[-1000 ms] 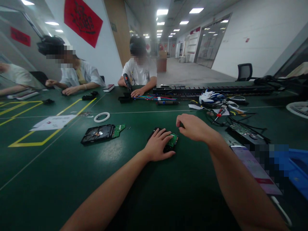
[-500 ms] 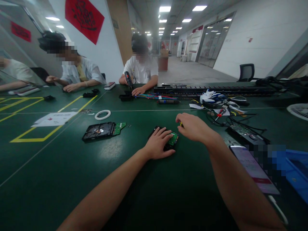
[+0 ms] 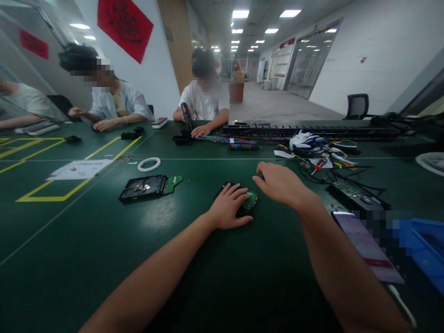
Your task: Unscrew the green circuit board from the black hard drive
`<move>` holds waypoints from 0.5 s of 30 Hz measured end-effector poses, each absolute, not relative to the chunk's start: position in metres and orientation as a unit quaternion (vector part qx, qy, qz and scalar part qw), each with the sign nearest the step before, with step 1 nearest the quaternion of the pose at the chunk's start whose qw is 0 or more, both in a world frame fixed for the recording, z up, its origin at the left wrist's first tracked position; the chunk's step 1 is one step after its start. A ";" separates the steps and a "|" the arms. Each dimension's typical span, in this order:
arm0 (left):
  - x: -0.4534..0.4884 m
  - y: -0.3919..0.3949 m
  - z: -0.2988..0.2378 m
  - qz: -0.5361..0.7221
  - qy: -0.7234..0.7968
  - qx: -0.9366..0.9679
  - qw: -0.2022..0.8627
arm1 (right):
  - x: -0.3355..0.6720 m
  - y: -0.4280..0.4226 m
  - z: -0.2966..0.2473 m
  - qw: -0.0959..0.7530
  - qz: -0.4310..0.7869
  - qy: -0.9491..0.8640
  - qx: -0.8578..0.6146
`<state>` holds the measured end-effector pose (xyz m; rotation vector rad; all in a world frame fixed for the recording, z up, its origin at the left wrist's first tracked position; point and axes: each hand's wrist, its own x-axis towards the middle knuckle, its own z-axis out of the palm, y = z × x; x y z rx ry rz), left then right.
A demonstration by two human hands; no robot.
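My left hand [image 3: 227, 207] lies flat with fingers spread on a black hard drive with a green circuit board [image 3: 249, 202] on the green table [image 3: 215, 277]. Just right of the drive, my right hand [image 3: 277, 183] hovers with its fingers curled; in the earlier frames a small yellow-tipped tool showed in them, but now the fingertips hide what they hold. A second hard drive [image 3: 145, 187] with its green board lies to the left, apart from both hands.
A tape ring [image 3: 149, 164] and a paper sheet [image 3: 80, 169] lie to the left. Cables, a red screwdriver [image 3: 318, 164], gloves [image 3: 305, 138] and another drive [image 3: 357, 196] crowd the right. A phone [image 3: 367, 245] and blue bin [image 3: 426, 245] sit near right. Two people work across the table.
My right hand has lifted slightly and shifted back from the drive's edge. My left hand stays pressed on the drive.
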<state>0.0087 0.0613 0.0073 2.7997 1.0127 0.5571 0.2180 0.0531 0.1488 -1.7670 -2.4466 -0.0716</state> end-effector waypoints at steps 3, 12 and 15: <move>0.009 0.061 0.008 0.185 0.332 0.923 0.058 | 0.217 0.052 0.148 0.043 -0.038 -0.785 -0.617; 0.008 0.062 0.006 0.186 0.329 0.924 0.055 | 0.219 0.052 0.149 0.061 -0.005 -0.835 -0.546; 0.008 0.062 0.006 0.190 0.332 0.922 0.058 | 0.218 0.050 0.149 0.039 -0.040 -0.794 -0.606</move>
